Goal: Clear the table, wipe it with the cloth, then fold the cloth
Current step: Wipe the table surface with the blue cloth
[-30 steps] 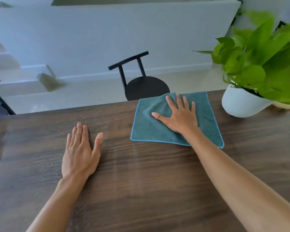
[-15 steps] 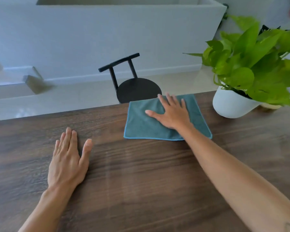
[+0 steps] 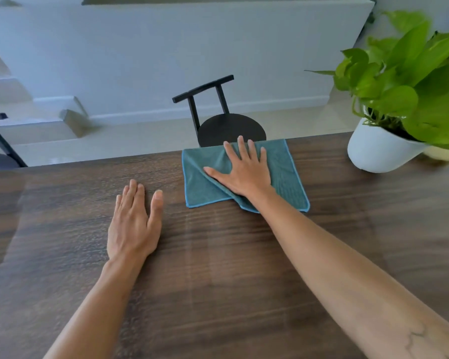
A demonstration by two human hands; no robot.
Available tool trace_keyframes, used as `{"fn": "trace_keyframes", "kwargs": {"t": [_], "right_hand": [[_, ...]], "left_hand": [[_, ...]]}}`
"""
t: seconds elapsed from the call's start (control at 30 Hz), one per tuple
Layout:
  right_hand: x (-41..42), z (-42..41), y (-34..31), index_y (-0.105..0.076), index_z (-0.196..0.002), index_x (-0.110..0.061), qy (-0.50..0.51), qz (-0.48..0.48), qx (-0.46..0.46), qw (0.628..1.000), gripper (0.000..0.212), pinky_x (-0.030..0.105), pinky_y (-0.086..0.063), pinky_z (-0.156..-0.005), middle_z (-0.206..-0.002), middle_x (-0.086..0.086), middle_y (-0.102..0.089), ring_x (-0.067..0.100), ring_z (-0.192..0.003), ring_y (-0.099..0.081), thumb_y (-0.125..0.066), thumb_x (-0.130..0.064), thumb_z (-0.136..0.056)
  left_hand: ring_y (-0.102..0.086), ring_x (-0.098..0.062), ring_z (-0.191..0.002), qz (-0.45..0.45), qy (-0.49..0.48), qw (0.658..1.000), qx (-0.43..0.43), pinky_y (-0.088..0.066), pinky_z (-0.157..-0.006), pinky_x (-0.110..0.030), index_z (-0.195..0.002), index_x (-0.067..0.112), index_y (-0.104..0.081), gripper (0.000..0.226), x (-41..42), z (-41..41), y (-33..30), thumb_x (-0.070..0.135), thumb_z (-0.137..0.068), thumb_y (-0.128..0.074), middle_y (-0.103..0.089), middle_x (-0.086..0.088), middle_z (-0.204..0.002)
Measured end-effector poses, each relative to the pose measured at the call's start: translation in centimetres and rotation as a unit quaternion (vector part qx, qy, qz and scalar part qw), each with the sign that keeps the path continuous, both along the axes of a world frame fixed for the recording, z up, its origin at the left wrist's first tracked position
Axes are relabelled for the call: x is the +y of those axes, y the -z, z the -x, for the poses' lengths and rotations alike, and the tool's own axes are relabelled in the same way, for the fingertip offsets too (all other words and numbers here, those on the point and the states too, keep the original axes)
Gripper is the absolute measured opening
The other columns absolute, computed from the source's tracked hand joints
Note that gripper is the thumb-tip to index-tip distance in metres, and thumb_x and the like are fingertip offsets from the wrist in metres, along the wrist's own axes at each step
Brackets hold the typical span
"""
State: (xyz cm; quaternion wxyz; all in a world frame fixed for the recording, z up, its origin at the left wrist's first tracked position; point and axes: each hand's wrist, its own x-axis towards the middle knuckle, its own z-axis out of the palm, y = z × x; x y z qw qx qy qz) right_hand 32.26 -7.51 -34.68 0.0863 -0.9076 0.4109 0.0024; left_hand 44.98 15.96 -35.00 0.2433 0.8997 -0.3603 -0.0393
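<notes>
Right hand (image 3: 244,174), fingers spread, has pushed cloth (image 3: 288,174) fwd to far edge, bunching it w/ a crease; left hand (image 3: 134,224) flat, open beside. Wiping mid-way, prob.

2 bare forearms enter from the bottom edge, with no sleeves, watches, bracelets or rings visible. The left hand (image 3: 134,224) has short, unpainted nails. The right hand (image 3: 244,172) has 5 plain fingers with no jewellery. Near the lower right corner, the right forearm carries a thin, dark, wavy line marking, like a small tattoo.
</notes>
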Motion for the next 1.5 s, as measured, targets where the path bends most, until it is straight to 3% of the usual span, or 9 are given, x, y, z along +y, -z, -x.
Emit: {"fn": "trace_keyframes", "kwargs": {"t": [0.13,0.37,0.6,0.83,1.2,1.37,1.5], "right_hand": [[5.7,0.4,0.3,-0.003,-0.162,-0.033,-0.076,-0.010,-0.011,0.997,0.105,0.054,0.009,-0.125,-0.171,0.003,0.009,0.026,-0.157,0.011,-0.012,-0.096,-0.078],[16.6,8.1,0.3,-0.002,-0.163,-0.018,-0.164,-0.011,-0.032,0.986,0.107,0.049,0.007,-0.126,-0.171,0.003,0.004,0.020,-0.157,0.009,-0.013,-0.090,-0.085],[26.1,17.5,0.6,0.001,-0.163,-0.017,-0.230,-0.032,-0.037,0.972,0.106,0.046,0.007,-0.126,-0.171,0.002,0.010,0.015,-0.155,0.018,-0.011,-0.088,-0.085],[24.2,15.1,0.7,-0.003,-0.163,-0.018,-0.204,-0.030,-0.041,0.978,0.112,0.045,0.007,-0.126,-0.171,0.000,0.004,0.014,-0.156,0.010,-0.014,-0.093,-0.081],[11.1,-2.6,-0.8,0.000,-0.163,-0.014,-0.087,-0.016,0.017,0.996,0.114,0.049,0.003,-0.127,-0.171,0.006,0.005,0.022,-0.157,0.006,-0.013,-0.093,-0.081],[13.8,-0.7,-0.8,0.000,-0.163,-0.012,-0.080,-0.002,0.016,0.997,0.109,0.047,0.003,-0.127,-0.171,0.007,0.004,0.023,-0.157,0.005,-0.013,-0.089,-0.086],[20.7,5.6,-0.4,-0.003,-0.163,-0.013,-0.097,-0.006,-0.013,0.995,0.108,0.046,0.003,-0.127,-0.171,0.006,0.002,0.021,-0.157,0.005,-0.018,-0.088,-0.087]], "left_hand": [[-0.012,-0.015,-0.150,0.044,-0.016,0.998,0.031,-0.008,-0.122,-0.031,-0.151,0.011,-0.034,0.104,2.4,1.5,-0.3,0.080,-0.083,0.003,-0.020,-0.005,-0.162],[-0.013,-0.018,-0.150,0.011,-0.034,0.999,0.021,-0.006,-0.123,-0.033,-0.150,0.006,-0.034,0.091,10.1,6.2,-0.5,0.068,-0.090,-0.005,-0.022,-0.010,-0.161],[-0.014,-0.017,-0.150,-0.013,-0.052,0.999,0.006,-0.008,-0.123,-0.036,-0.148,0.005,-0.038,0.087,16.1,11.1,-0.5,0.064,-0.091,-0.007,-0.024,-0.009,-0.161],[-0.015,-0.021,-0.150,-0.023,-0.055,0.998,-0.006,-0.008,-0.123,-0.036,-0.149,0.006,-0.036,0.087,16.3,11.1,-0.4,0.065,-0.091,-0.007,-0.023,-0.013,-0.161],[-0.012,-0.015,-0.151,0.013,-0.050,0.999,-0.017,0.000,-0.121,-0.024,-0.150,0.005,-0.033,0.098,16.5,10.8,0.2,0.074,-0.088,0.001,-0.021,-0.008,-0.162],[-0.013,-0.015,-0.151,0.026,-0.045,0.999,-0.005,-0.001,-0.121,-0.025,-0.150,0.005,-0.034,0.102,16.6,11.0,-0.1,0.075,-0.086,0.004,-0.022,-0.008,-0.161],[-0.015,-0.019,-0.150,0.067,-0.028,0.997,0.027,-0.012,-0.122,-0.038,-0.141,0.003,-0.043,0.096,17.0,11.2,-1.0,0.070,-0.088,0.001,-0.028,-0.012,-0.159]]}}
